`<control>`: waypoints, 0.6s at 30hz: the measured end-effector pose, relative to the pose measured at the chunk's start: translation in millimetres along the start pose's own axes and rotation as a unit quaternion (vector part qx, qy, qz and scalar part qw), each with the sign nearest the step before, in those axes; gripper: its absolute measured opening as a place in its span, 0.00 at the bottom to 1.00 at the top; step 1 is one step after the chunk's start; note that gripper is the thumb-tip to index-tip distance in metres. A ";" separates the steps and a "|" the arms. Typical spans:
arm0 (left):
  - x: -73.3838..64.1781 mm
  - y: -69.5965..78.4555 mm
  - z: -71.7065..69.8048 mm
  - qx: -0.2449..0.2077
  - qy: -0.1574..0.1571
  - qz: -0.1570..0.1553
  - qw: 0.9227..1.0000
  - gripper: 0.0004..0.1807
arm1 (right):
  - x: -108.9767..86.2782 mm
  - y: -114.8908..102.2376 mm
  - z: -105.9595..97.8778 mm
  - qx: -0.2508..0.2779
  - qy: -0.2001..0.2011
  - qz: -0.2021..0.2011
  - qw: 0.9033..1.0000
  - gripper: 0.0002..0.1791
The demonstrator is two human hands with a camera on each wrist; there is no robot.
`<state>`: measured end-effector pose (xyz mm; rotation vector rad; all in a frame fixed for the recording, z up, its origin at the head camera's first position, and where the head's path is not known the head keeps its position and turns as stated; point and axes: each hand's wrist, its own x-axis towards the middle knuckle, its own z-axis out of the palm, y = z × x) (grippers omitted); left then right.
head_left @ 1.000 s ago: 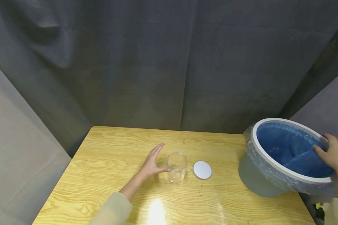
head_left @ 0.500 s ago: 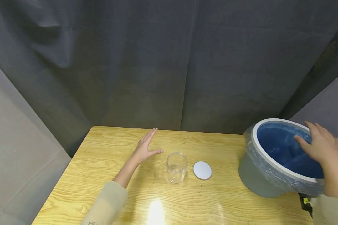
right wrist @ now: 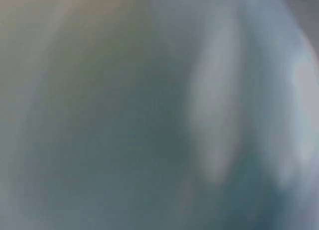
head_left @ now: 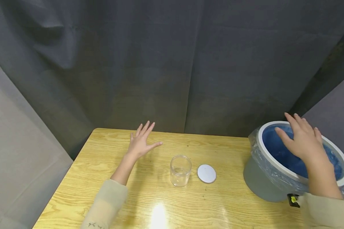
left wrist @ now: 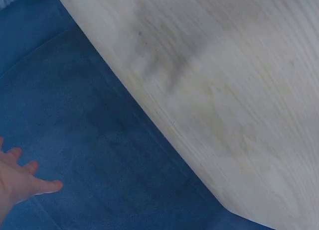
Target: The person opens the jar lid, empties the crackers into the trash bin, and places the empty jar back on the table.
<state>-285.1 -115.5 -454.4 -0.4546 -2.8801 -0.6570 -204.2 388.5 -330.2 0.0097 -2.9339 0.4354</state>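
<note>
In the head view my left hand [head_left: 138,146] is raised over the table's back left part, fingers spread, holding nothing. To its right stands a clear, upright cylindrical jar [head_left: 180,178] with no cover on it. A round white lid [head_left: 206,173] lies flat beside the jar. My right hand [head_left: 303,140] is above the mouth of the trash bin [head_left: 259,179], fingers extended and apart, with nothing in it. Blue lining fills the inside of the bin, below the white rim [head_left: 275,167]. The left wrist view catches my left hand [left wrist: 19,182] at its lower left edge.
The wooden table [head_left: 103,165] ends at the dark grey curtain [head_left: 137,79]. Transparent plastic film [head_left: 270,170] hangs round the bin's outside. A small black device [head_left: 293,200] shows by the right sleeve. The right wrist view is a close blur of grey-green.
My left hand has drawn away from the jar, up and left, its fingers spreading. My right hand has left the bin's right rim and moved left over its mouth. Jar and lid stay put.
</note>
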 end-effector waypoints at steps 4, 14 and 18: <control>5.7 -0.7 -4.9 0.014 0.000 -0.007 1.000 0.48 | 4.2 -18.5 3.3 0.010 0.003 -0.017 1.000 0.39; 17.5 1.2 -14.4 0.050 0.008 -0.026 0.998 0.50 | 15.4 -60.3 15.5 0.020 0.017 -0.053 0.998 0.41; 19.3 1.6 -15.2 0.061 0.008 -0.025 0.998 0.50 | 21.5 -74.2 22.6 0.016 0.018 -0.060 0.998 0.42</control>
